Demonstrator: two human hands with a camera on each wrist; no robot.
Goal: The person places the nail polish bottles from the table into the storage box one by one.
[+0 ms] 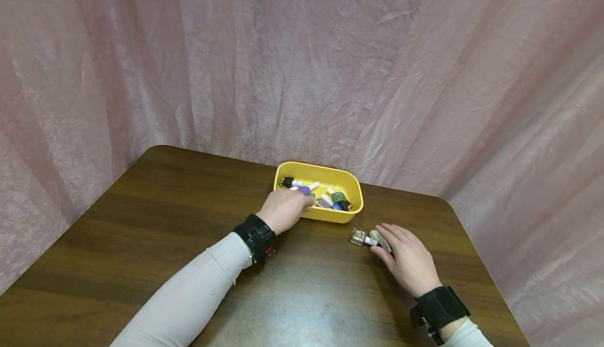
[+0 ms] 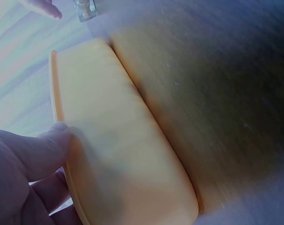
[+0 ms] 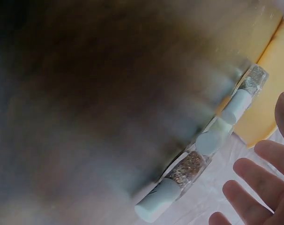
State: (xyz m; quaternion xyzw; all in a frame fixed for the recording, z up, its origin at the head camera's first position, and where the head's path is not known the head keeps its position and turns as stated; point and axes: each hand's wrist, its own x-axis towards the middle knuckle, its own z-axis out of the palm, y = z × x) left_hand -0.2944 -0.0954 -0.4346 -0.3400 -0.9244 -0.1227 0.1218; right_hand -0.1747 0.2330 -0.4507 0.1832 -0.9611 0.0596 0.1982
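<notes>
At the near left side of a yellow bin (image 1: pixel 355 215), my left hand (image 1: pixel 284 209) grips the rim. In the left wrist view its thumb (image 2: pixel 50 147) lies over the rim from outside, with the other fingers behind the wall. Several nail polish bottles lie in the bin, among them a green bottle (image 1: pixel 338 197) and a purple bottle (image 1: pixel 304 191). My right hand (image 1: pixel 412 258) hovers beside bottles on the table, fingers spread and loosely bent. In the right wrist view these are a silvery bottle (image 3: pixel 255 79), a pale bottle (image 3: pixel 212 137) and a brown-gold glitter bottle (image 3: pixel 188 168).
The brown wooden table (image 1: pixel 155 221) has rounded far corners. A pink curtain (image 1: pixel 302 74) hangs close behind its back edge, near the bin. Black straps with devices wrap both wrists.
</notes>
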